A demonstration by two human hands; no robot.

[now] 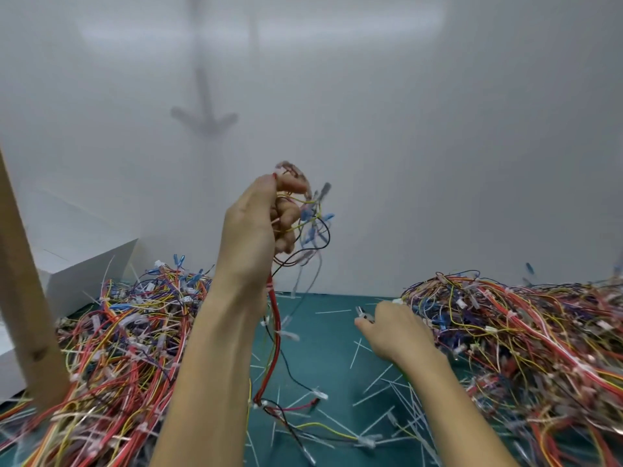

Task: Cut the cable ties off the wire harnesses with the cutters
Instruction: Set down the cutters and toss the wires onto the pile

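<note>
1. The left hand [256, 227] is raised, its fingers curled tight round the top of a wire harness [277, 335]; the harness's red wires hang down to the green cutting mat [323, 352].
2. A white cable tie [289, 334] sticks out from the hanging red wires.
3. The right hand [394, 332] is low, well apart from the left, and grips the cutters [361, 312]; only their blurred grey tip shows.
4. Heaps of harnesses lie on both sides: the left pile [118, 348] and the right pile [522, 332].
5. Cut ties [381, 379] litter the mat.
6. A white box [84, 274] and a wooden post [27, 298] stand at the left.
</note>
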